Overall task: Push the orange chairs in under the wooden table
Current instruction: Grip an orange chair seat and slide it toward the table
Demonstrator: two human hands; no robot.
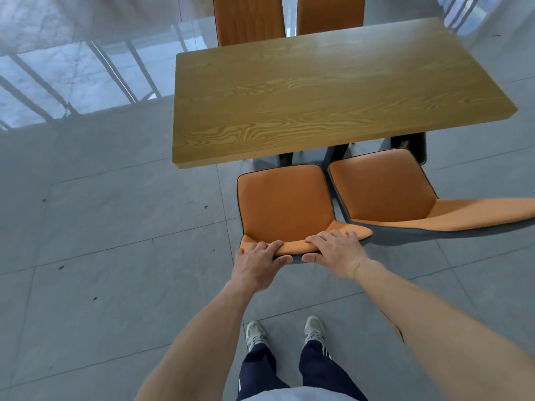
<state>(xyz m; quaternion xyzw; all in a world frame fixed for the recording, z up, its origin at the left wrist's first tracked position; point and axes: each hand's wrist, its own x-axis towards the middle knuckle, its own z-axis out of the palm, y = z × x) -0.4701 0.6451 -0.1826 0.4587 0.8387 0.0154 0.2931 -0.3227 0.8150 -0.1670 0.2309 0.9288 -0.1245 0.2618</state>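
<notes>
Orange chairs, four counted: two near (285,204) (385,186), two far (250,20) (330,14). Near pair stand side by side, just beside each other, seats fully out from under the worktop (333,91), front edges of the seats close to its near edge. Far pair show only as backrests rising behind the far edge. Dark legs of the worktop stand under it, just past the front of the near seats; one sits between the two chairs' lines. Grey tiled floor (115,227) all around, window bars reflected in it at upper left.

Left hand (257,263) grips the top of the left near chair's backrest, fingers curled over, thumb behind. Right hand (335,251) clamps the same backrest the same way. Two hands, one chair. Right near chair untouched.

Two shoes (256,334) (314,328) planted behind the held chair.
</notes>
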